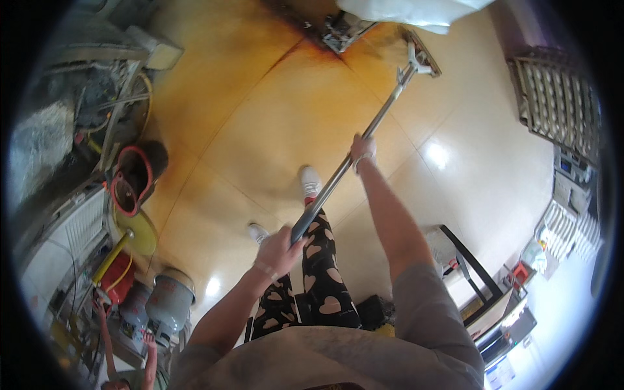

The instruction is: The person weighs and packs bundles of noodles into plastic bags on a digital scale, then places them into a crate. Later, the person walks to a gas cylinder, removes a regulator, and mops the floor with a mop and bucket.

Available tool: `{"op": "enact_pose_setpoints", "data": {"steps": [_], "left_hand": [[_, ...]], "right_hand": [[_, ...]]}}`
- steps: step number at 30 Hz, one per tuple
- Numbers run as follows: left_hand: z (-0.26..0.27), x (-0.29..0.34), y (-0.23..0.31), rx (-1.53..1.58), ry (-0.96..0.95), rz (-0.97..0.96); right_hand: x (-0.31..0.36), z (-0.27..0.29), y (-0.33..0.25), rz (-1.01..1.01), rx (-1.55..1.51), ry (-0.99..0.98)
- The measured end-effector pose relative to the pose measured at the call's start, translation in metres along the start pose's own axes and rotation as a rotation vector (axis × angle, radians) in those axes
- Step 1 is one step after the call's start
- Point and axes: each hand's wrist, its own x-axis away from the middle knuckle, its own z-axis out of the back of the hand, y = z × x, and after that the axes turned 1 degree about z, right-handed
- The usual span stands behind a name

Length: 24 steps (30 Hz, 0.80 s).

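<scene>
A long-handled mop (383,112) runs slantwise from my body to the far right of the floor. Its grey handle end is wrapped by my left hand (279,250), close to my thighs. Farther up the metal pole, my right hand (363,149) has its fingers closed around it. The mop's narrow flat head (426,55) rests on the tiled floor (273,140), beside a white sheet-like thing (416,12) at the top edge. Both wrists have a light band or cuff.
A red-rimmed bucket (133,179) stands at left by a cluttered metal frame. Grey gas cylinders (170,302) stand lower left, near another person's hands (148,338). A dark box-shaped object (344,31) lies far ahead; a ridged rack (562,104) stands right, a black-framed stand (471,273) nearer.
</scene>
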Motion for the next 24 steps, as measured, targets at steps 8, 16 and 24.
{"op": "enact_pose_setpoints", "data": {"steps": [8,16,24], "left_hand": [[0.043,0.279,-0.154,-0.075,-0.376,0.567],[0.021,0.245,-0.221,0.718,0.026,0.712],[0.029,0.407,-0.203,1.322,-0.094,0.67]], "right_hand": [[0.346,-0.125,0.087,-0.097,0.205,-0.517],[0.461,-0.143,0.123,0.549,0.221,-1.182],[0.272,-0.206,0.011,0.619,0.423,-0.137]]}}
